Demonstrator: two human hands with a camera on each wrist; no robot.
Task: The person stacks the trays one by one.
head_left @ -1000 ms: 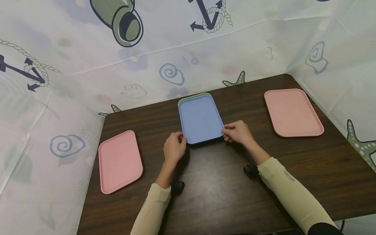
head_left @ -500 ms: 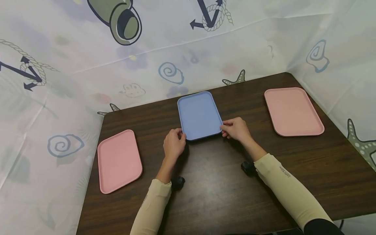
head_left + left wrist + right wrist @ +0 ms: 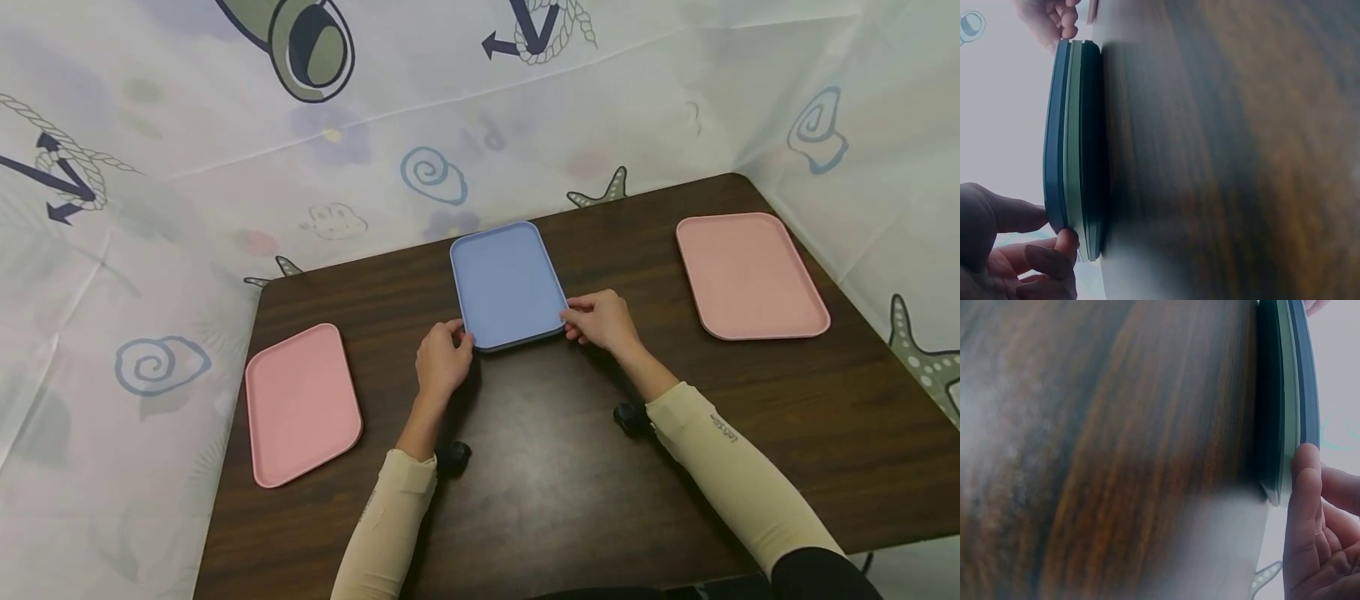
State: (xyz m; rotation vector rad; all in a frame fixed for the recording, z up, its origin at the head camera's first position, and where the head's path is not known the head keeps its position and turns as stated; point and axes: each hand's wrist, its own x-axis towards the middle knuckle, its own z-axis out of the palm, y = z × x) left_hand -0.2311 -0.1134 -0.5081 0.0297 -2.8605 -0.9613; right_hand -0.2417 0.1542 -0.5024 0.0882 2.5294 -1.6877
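A blue tray [image 3: 510, 286] lies on top of a stack near the table's far edge. Beneath it, the left wrist view shows a green tray [image 3: 1074, 144] and, lowest, a dark tray [image 3: 1092, 144]. My left hand [image 3: 444, 358] pinches the blue tray near its front left corner, thumb on its upper side and fingers below. At the front right corner my right hand [image 3: 602, 321] pinches the same tray between thumb and fingers. From above, the blue tray covers the green one completely.
One pink tray [image 3: 303, 406] lies on the brown wooden table [image 3: 540, 467] at the left, another pink tray [image 3: 752, 277] at the right. Printed cloth [image 3: 300, 175] hangs close behind the table and along its sides.
The blue tray has shifted slightly away from me, both hands moving with it. Its far edge now hides the green rim that showed a second ago. Both pink trays stay where they were.
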